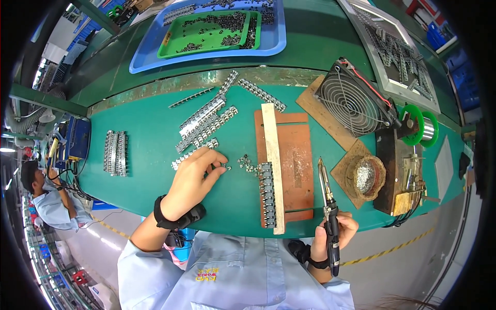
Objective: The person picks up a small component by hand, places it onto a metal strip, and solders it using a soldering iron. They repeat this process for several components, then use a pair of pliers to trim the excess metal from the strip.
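My left hand (194,175) is over the green mat, thumb and fingers pinched together on a small metal part (226,166). Just right of its fingertips lies a loose heap of similar small parts (247,163). My right hand (345,230) is wrapped round a soldering iron (331,227) with a black handle, its tip pointing up and away from me. Between the hands a brown board (295,175) bears a pale straight bar (272,150). A row of dark and silver components (267,199) stands along the bar's left edge, and neither hand touches it.
Component strips (204,121) lie beyond my left hand, with more strips (116,153) far left. A fan (354,98), a solder spool (427,127) and a round dish (366,177) stand right. A blue tray (144,61) holds green trays at the back. Another person (51,194) is at left.
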A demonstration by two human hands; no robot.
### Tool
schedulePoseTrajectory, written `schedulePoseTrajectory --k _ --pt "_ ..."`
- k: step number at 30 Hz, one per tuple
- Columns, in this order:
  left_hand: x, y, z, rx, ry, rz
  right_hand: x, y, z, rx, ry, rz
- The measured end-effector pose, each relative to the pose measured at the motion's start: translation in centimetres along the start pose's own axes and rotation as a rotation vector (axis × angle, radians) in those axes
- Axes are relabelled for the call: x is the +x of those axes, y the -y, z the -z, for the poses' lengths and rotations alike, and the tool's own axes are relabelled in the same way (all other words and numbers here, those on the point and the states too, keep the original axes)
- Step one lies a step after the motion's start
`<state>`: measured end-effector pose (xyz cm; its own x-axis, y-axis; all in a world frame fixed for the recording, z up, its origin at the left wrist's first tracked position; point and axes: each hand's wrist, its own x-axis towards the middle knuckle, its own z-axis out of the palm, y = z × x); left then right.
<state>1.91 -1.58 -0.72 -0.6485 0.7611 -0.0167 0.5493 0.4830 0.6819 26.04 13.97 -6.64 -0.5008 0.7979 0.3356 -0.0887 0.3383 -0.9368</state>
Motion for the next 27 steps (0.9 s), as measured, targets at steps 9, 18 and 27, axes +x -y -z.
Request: schedulePoseTrajectory --k 9,18,27 --pt "-1.8 -2.4 -0.1 -0.316 0.154 0.171 0.2 0.0 0.0 0.014 0.008 -0.005" --pt "-2.9 -2.9 -3.2 -1.092 0.311 0.491 0.3 0.1 -0.2 0.013 0.017 -0.002" --pt "-2.6 -2.8 -4.0 -1.135 0.314 0.450 0.3 0.0 0.0 0.008 0.034 0.009"
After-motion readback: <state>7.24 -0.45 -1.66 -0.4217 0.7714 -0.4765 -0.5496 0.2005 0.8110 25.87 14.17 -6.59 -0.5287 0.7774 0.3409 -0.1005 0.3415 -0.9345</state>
